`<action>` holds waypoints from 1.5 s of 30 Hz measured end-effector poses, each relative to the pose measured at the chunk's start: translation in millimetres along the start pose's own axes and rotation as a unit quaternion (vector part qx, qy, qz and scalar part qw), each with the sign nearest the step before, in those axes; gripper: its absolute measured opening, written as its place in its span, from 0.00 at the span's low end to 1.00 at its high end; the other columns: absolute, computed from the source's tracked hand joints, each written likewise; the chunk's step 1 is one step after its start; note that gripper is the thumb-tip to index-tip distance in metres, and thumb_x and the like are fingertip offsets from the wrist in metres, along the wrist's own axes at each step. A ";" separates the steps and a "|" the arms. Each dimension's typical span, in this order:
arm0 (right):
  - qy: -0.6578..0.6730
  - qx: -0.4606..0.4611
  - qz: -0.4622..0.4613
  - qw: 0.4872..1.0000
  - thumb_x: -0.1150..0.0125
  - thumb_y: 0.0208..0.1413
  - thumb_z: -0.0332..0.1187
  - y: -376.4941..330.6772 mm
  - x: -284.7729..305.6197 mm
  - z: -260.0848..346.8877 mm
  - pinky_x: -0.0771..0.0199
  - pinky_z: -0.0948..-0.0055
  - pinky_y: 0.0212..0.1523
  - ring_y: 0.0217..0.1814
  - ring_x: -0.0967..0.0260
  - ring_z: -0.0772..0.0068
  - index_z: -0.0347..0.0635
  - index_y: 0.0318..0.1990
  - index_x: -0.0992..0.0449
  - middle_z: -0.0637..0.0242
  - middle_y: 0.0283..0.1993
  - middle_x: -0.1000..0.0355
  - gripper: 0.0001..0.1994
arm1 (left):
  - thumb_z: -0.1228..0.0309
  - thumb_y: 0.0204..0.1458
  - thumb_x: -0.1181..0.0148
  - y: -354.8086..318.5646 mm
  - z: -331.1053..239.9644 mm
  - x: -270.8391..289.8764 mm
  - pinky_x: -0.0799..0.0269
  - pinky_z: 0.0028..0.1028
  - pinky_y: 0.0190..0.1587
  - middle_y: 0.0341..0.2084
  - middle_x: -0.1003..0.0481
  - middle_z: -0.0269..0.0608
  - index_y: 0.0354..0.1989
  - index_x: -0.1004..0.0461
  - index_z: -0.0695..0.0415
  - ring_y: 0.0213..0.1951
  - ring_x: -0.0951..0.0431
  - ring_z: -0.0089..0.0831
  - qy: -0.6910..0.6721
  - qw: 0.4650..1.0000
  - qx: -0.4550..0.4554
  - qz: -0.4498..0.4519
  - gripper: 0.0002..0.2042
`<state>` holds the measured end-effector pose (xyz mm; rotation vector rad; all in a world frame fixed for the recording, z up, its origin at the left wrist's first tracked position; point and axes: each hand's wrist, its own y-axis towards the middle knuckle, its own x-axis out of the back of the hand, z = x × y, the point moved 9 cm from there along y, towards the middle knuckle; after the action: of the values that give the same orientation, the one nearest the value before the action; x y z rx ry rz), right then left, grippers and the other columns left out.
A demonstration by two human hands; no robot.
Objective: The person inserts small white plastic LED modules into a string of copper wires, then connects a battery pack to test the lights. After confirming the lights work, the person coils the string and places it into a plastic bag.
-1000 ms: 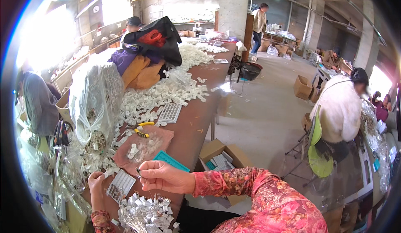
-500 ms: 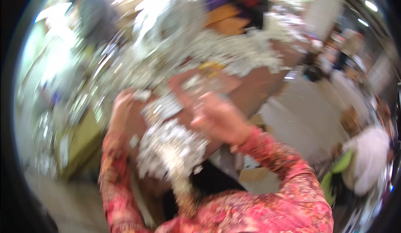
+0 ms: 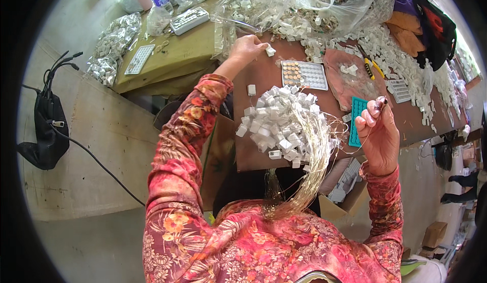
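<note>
Beside teal plastic tray (image 3: 355, 123), my right hand (image 3: 379, 140) pinching dark piece (image 3: 384, 102), left hand (image 3: 244, 49), grip unclear, gold wires (image 3: 315, 163) running toward me.

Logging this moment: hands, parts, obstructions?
Left hand: at small white plastic block. Right hand: pinching small dark piece. Between them: heaped white blocks, thin golden wires.

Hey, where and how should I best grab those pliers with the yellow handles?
I'd grip the pliers around both yellow handles, coming from your near side: they splay apart toward you, while the dark head points away.
</note>
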<state>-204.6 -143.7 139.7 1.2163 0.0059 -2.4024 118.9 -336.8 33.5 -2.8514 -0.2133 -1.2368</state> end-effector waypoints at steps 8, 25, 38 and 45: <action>-0.020 0.023 -0.004 1.000 0.50 0.64 0.29 -4.8 -1.1 10.5 0.34 0.70 0.39 0.33 0.33 0.75 0.41 0.45 0.30 0.68 0.35 0.30 0.06 | 0.55 0.41 0.33 12.5 -32.2 -38.7 0.26 0.40 0.45 0.38 0.21 0.50 0.37 0.20 0.56 0.43 0.21 0.46 0.123 0.992 0.030 -0.030 0.19; -0.115 0.053 -0.057 0.990 0.44 0.61 0.30 62.5 -11.7 -2.7 0.24 0.68 0.50 0.48 0.29 0.75 0.41 0.43 0.29 0.65 0.42 0.28 0.06 | 0.76 0.47 0.34 -127.6 -164.9 2.9 0.35 0.16 0.27 0.26 0.28 0.30 0.36 0.32 0.59 0.26 0.30 0.13 -0.279 0.941 -0.138 0.130 0.12; -0.145 0.113 -0.117 0.976 0.42 0.59 0.28 67.1 6.7 -9.9 0.25 0.74 0.47 0.46 0.30 0.78 0.35 0.41 0.28 0.66 0.39 0.28 0.07 | 0.74 0.51 0.35 -122.9 -146.9 -4.1 0.29 0.18 0.35 0.29 0.27 0.30 0.36 0.34 0.55 0.31 0.26 0.18 -0.597 0.785 -0.092 0.139 0.11; -0.372 0.131 -0.072 0.916 0.41 0.56 0.26 73.4 -8.5 4.1 0.30 0.76 0.43 0.46 0.32 0.79 0.34 0.36 0.24 0.67 0.36 0.27 0.04 | 0.73 0.55 0.41 -131.5 -154.7 1.2 0.26 0.22 0.41 0.34 0.28 0.36 0.41 0.33 0.59 0.36 0.23 0.26 -0.648 0.733 -0.108 0.176 0.09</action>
<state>-174.8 -207.4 162.8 0.3235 -0.4854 -2.9151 -10.3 -218.6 136.3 -3.0838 0.4751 0.9728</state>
